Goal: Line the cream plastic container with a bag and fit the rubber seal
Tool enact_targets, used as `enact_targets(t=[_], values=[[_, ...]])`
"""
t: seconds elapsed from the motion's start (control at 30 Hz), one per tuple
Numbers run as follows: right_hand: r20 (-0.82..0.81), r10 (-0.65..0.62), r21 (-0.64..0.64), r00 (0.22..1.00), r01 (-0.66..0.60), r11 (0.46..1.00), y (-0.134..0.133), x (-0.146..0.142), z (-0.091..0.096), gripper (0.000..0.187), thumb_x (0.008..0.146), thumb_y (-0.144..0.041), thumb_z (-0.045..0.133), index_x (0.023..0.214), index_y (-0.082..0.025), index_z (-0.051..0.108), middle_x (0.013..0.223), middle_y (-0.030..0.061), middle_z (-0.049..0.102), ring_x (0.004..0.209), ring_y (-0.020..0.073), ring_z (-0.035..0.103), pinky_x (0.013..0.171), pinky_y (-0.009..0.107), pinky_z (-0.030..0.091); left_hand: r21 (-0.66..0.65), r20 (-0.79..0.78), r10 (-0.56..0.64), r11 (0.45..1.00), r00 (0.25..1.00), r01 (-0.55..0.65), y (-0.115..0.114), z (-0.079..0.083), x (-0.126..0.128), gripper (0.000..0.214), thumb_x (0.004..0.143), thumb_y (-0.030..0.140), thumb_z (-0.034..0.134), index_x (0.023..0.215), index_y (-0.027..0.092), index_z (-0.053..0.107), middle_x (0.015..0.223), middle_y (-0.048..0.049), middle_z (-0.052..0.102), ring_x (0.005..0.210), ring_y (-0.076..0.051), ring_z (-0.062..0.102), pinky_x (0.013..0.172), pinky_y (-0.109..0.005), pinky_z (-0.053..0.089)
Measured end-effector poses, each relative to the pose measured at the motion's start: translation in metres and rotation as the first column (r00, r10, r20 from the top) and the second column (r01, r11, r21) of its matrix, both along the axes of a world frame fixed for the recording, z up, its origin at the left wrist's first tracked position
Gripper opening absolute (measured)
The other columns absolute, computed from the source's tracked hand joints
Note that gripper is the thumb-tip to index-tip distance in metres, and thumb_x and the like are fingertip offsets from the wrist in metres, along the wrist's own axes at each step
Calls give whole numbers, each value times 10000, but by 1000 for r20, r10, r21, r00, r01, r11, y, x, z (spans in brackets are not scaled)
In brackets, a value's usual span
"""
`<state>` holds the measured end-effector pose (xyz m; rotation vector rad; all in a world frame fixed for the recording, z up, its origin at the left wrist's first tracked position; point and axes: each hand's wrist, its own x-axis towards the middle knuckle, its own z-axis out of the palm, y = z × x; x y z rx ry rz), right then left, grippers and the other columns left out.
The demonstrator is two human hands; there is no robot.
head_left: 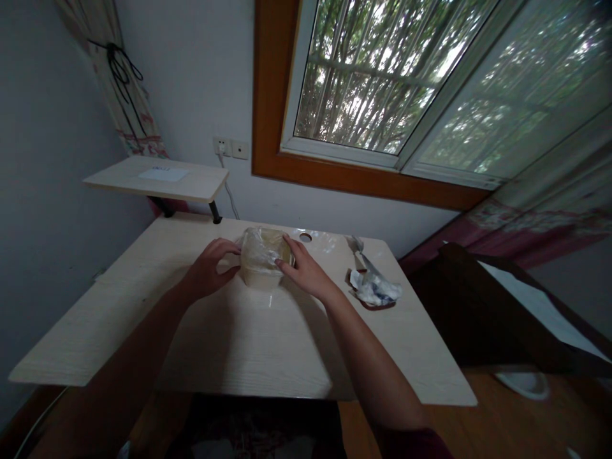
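A squarish container covered with clear plastic wrap [262, 252] stands on the pale wooden desk [268, 344], between my two hands. My left hand [213, 268] is at its left side, fingers and thumb apart, the fingertips close to the wrap's edge. Over the right part of the container lies my right hand [303, 268], its fingers on the far right rim and its thumb on the wrapped top. Whether the right fingers pinch the film I cannot make out. What the container holds is blurred by the wrap.
Crumpled plastic and white material [375, 287] lie on a small brown-edged piece at the desk's right. A raised shelf [191, 185] with a paper sheet [164, 173] stands at the back left. The desk has a round cable hole [305, 238]. Beyond is a window [358, 76].
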<state>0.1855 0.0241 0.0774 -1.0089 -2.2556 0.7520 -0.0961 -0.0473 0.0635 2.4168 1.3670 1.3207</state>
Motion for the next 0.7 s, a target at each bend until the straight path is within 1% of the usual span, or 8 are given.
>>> enact_targets(t=[0.17, 0.23, 0.37, 0.47, 0.57, 0.7], values=[[5, -12, -2, 1000, 12, 1000, 1, 1, -1, 751, 942, -531, 564, 1582, -232, 310, 1577, 157, 386, 1444, 297, 420, 1192, 498, 346, 1, -18, 93, 996, 995, -93, 4, -2, 2, 89, 888, 230, 648, 974, 206, 653, 967, -64, 703, 936, -221, 634, 874, -394, 506], [11, -14, -6, 1000, 14, 1000, 1, 2, 0, 751, 942, -530, 565, 1581, -224, 314, 1576, 159, 388, 1443, 298, 422, 1189, 495, 350, 5, -31, 100, 995, 995, -100, 4, -5, 1, 45, 896, 225, 640, 932, 203, 655, 919, -54, 705, 894, -210, 630, 852, -385, 504], [14, -26, -18, 1000, 26, 999, 1, 1, 1, 752, 942, -537, 561, 1582, -229, 314, 1577, 158, 389, 1440, 301, 424, 1183, 497, 355, 19, -37, 49, 999, 998, -48, 1, -10, -2, 30, 901, 211, 641, 920, 206, 663, 895, -43, 706, 879, -191, 627, 849, -370, 504], [17, -20, -23, 1000, 21, 1000, 1, 1, 2, 757, 944, -539, 559, 1585, -224, 310, 1579, 162, 386, 1440, 305, 424, 1184, 505, 349, -4, -52, 10, 1000, 999, -11, -4, -16, -6, 53, 918, 232, 633, 901, 207, 676, 893, -46, 711, 891, -187, 629, 858, -364, 510], [16, -12, -21, 1000, 12, 1000, 1, 1, 1, 763, 947, -534, 561, 1590, -214, 302, 1579, 170, 385, 1440, 306, 423, 1187, 506, 343, -16, -95, -7, 1000, 995, 5, -6, -24, -11, 94, 934, 251, 622, 903, 207, 699, 898, -60, 717, 899, -191, 626, 859, -370, 513], [-4, 8, -13, 1000, -8, 1000, 0, 1, 0, 752, 952, -548, 557, 1595, -262, 294, 1570, 144, 409, 1432, 297, 437, 1190, 509, 338, -14, -181, -15, 1000, 983, 13, -4, -36, -17, 129, 944, 243, 605, 928, 218, 731, 930, -75, 720, 914, -198, 631, 873, -383, 512]])
